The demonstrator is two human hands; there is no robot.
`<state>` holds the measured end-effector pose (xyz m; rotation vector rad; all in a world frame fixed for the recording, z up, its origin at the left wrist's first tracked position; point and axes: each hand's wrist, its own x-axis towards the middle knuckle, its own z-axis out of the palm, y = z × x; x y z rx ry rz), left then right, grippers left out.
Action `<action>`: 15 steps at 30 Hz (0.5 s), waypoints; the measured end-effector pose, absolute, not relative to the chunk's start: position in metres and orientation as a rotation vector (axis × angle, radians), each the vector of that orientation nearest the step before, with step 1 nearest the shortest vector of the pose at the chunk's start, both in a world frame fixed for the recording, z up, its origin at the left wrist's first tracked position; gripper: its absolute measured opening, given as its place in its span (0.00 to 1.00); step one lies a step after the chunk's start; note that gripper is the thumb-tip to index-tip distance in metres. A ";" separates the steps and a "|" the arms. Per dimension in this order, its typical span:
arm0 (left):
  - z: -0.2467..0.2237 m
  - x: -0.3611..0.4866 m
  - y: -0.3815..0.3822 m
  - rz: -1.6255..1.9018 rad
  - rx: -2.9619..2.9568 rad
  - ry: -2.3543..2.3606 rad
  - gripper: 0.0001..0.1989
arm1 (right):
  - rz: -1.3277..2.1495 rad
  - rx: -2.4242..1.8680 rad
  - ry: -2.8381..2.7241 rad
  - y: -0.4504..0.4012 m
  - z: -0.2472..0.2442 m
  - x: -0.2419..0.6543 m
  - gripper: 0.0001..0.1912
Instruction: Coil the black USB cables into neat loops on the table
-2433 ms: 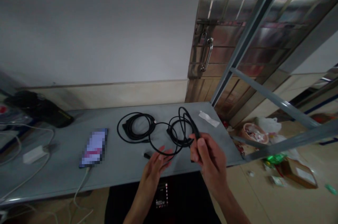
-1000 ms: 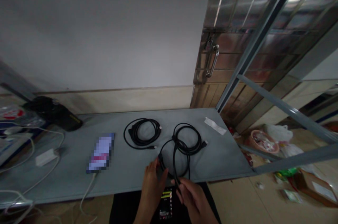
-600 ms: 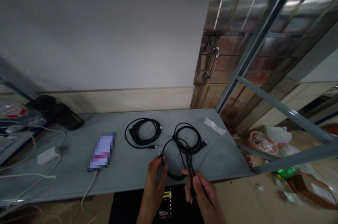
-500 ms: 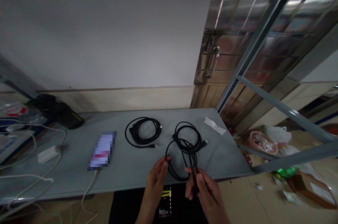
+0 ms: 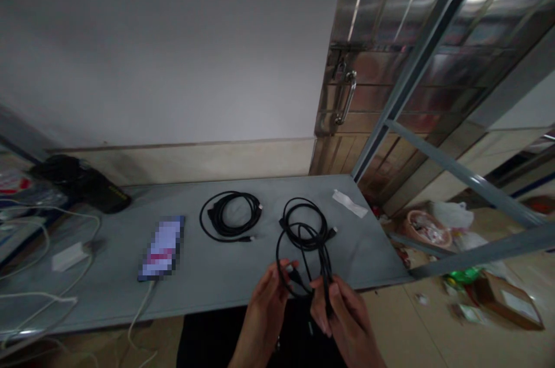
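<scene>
Near the front edge of the grey table, my right hand (image 5: pixel 340 307) is closed round a bundle of strands of a black cable (image 5: pixel 325 261). The rest of that cable lies beyond it in loose loops on the tabletop. To its left, my left hand (image 5: pixel 269 293) has its fingers pinched on the same cable, beside a connector (image 5: pixel 295 273) with a light metal tip. A second black cable (image 5: pixel 234 234), neatly coiled, rests on the table further left, touched by neither hand.
A phone (image 5: pixel 162 247) with a white cord lies on the grey table (image 5: pixel 208 287). A black bottle (image 5: pixel 93 186), a white adapter (image 5: pixel 70 256) and white cords are at the left. A white strip (image 5: pixel 350 203) lies near the right end, beside metal frame bars (image 5: pixel 468 177).
My left hand has moved slightly right, and a connector now shows beside its fingers. My right hand still grips the bundle, a little further right. The view has shifted slightly.
</scene>
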<state>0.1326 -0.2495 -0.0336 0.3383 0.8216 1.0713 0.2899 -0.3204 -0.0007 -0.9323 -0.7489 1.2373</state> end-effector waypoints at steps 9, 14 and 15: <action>0.016 0.125 -0.272 0.900 0.646 0.841 0.29 | 1.096 -0.927 -0.659 -0.318 0.016 0.297 0.22; 0.043 0.084 -0.256 0.909 0.826 1.048 0.30 | 0.853 -1.332 -0.955 -0.321 0.015 0.330 0.25; 0.046 0.071 -0.252 0.925 0.837 1.082 0.32 | 0.796 -1.379 -0.980 -0.321 0.015 0.340 0.25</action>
